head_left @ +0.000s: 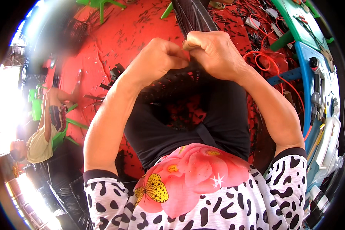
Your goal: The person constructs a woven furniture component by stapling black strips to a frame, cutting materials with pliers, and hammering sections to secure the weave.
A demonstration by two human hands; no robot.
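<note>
A black woven piece (195,17) with a crisscross surface stretches from the top of the view to my lap. Its dark openwork part (172,85) lies under my hands, against my knees. My left hand (157,59) is closed in a pinch above this piece, fingertips turned toward my other hand. Just to its right my right hand (216,51) is curled into a fist, with thumb and forefinger pressed together. The fingertips of both hands nearly meet, and what lies between them is hidden.
Black scraps litter the red floor (115,42). On the right, a blue table (306,76) carries a black tool (315,92); an orange hose (270,63) coils beside it. A seated person (46,138) is at the left. A green stool (103,7) stands at the top.
</note>
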